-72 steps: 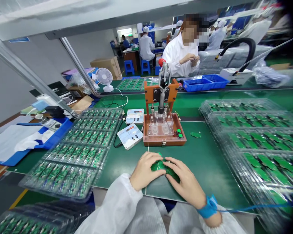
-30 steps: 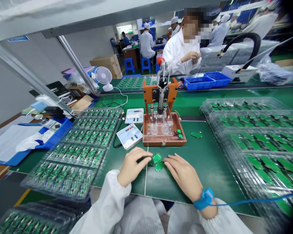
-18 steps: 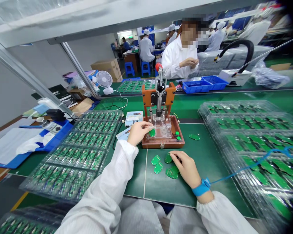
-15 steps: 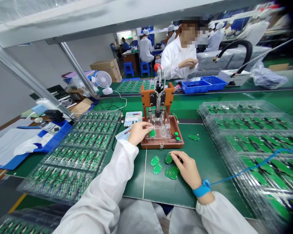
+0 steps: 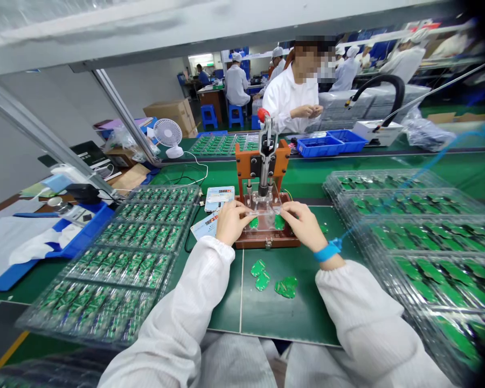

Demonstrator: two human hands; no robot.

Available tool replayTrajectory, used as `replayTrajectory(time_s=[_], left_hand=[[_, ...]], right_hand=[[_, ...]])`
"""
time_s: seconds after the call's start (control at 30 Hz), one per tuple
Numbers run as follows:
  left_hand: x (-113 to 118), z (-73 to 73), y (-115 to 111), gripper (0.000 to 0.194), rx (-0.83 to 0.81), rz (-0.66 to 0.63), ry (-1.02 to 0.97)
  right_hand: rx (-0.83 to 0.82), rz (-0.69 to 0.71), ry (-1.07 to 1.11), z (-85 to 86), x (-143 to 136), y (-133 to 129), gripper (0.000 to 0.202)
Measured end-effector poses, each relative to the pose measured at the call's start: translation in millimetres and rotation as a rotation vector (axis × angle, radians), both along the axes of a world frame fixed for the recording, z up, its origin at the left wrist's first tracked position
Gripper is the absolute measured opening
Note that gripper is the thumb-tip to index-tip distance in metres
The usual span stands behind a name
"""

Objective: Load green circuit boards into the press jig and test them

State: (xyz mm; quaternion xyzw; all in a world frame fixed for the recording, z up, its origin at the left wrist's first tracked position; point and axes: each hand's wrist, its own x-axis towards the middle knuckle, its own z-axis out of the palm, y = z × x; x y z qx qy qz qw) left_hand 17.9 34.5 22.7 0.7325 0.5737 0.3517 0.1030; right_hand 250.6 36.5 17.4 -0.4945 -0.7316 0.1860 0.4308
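Observation:
A brown press fixture [image 5: 268, 242] with an orange frame and red-tipped lever stands in front of me. My left hand [image 5: 231, 222] pinches a green circuit board [image 5: 254, 222] at the left of its clear plate. At the plate's right side, my right hand [image 5: 303, 222], with a blue wrist strap, holds another green board [image 5: 279, 221]. Two loose boards [image 5: 262, 280] lie on the green mat in front of the fixture, beside a small overlapping pile of boards [image 5: 286, 287]. My right hand covers the fixture's green buttons.
Trays of boards flank the fixture, on the left [image 5: 117, 261] and right [image 5: 432, 237]. Behind are a white fan [image 5: 168, 133], blue bins [image 5: 321, 145] and a person in white [image 5: 293, 97]. A blue cord runs from my right wrist.
My right hand has moved forward from the loose boards to the fixture's right side, carrying one board. My left hand stays at the left side. The view has shifted slightly.

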Motion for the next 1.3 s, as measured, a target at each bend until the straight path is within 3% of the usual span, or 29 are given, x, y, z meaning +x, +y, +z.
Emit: replayTrajectory(time_s=[0.1, 0.23, 0.57, 0.73, 0.83, 0.97, 1.03, 1.17, 1.23, 1.3], left_hand=[[-1.1, -3.8, 1.6, 0.008, 0.038, -0.003, 0.011], [-1.5, -6.6, 2.3, 0.010, 0.071, -0.014, 0.008], [0.6, -0.3, -1.4, 0.004, -0.024, 0.002, -0.058], [-0.2, -7.8, -2.6, 0.007, -0.020, -0.010, -0.085], [-0.1, -13.1, -7.5, 0.014, 0.043, 0.001, -0.156], [0.6, -14.0, -16.7, 0.029, 0.208, 0.046, -0.242], [2.2, -13.2, -20.8, 0.027, 0.238, 0.030, -0.233], [5.8, -13.3, -25.0, 0.017, 0.301, 0.020, -0.258], [5.6, -13.8, -24.6, 0.015, 0.343, 0.039, -0.349], [3.9, -14.2, -23.1, 0.013, 0.372, 0.064, -0.451]], right_hand=[[-0.003, 0.045, -0.056, -4.9, -8.7, 18.2, 0.021], [0.007, 0.068, -0.107, -12.4, -13.5, 20.4, 0.012], [-0.012, 0.101, -0.122, -14.8, -13.7, 28.2, 0.020], [-0.011, 0.070, -0.050, -15.7, -15.9, 24.8, 0.018], [0.021, -0.019, 0.039, -10.2, -13.9, 19.5, 0.025], [0.134, -0.173, 0.199, 24.2, -8.2, 23.4, 0.029], [0.241, -0.173, 0.255, 56.1, -7.0, 33.5, 0.024], [0.528, -0.044, 0.266, 132.1, -13.5, 73.3, 0.026], [0.461, -0.010, 0.212, 166.3, -21.9, 99.1, 0.038], [0.216, 0.033, 0.120, 194.2, -32.7, 121.8, 0.050]])
